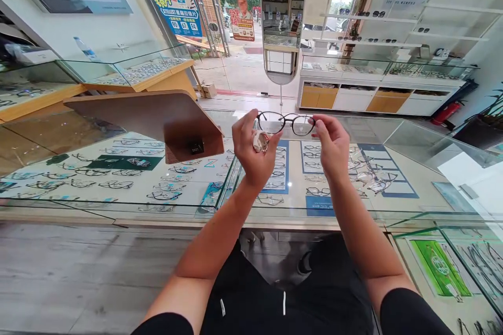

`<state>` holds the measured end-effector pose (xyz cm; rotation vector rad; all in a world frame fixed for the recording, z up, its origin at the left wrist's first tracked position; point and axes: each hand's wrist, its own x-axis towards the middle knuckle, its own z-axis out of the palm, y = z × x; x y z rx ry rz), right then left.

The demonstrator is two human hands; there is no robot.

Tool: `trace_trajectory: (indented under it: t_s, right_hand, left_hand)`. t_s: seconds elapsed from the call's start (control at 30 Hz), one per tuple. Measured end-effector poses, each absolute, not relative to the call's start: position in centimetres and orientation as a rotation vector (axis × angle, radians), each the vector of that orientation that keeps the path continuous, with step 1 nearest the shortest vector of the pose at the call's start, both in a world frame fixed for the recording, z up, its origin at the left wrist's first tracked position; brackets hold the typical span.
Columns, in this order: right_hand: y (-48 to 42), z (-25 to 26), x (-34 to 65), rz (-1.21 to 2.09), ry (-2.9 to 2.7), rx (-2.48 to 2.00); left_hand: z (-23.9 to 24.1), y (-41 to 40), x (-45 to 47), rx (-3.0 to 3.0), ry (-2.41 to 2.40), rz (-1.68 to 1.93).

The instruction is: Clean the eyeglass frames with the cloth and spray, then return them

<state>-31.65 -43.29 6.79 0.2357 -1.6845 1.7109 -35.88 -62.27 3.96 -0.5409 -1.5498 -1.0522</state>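
A pair of eyeglasses (289,120) with dark, round, thin rims is held up in front of me above the glass counter. My left hand (254,159) grips its left end, fingers curled. Against that palm sits a small crumpled white thing (260,141), perhaps a tissue or cloth; its kind is unclear. At the opposite end, my right hand (334,144) pinches the frame between thumb and fingers. Both hands are closed, and the lenses between them face roughly level. The fingers partly hide the ends of the frame.
Below the hands, a glass display counter (251,214) contains rows of spectacles. A brown leaning board or mirror back (153,115) stands on it to the left. Beyond are an oval standing mirror (281,21) and shelves with sunglasses (369,14). A green packet (439,267) lies at lower right.
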Motion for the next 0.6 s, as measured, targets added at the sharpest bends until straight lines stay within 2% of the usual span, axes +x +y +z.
trace_trajectory:
  t_s: [0.1, 0.23, 0.6]
  right_hand:
    - [-44.1, 2.2, -28.7, 1.880, -1.719, 0.071]
    - [-44.9, -2.1, -26.4, 2.080, -1.663, -0.042]
    - [-44.8, -7.0, -27.2, 2.484, -1.343, -0.140]
  left_hand:
    - [-0.3, -63.2, -33.4, -0.575, -1.615, -1.010]
    - [-3.8, -63.9, -31.2, -0.673, -1.618, -1.031]
    - [-6.2, -63.5, -30.2, -0.712, -1.656, -1.057]
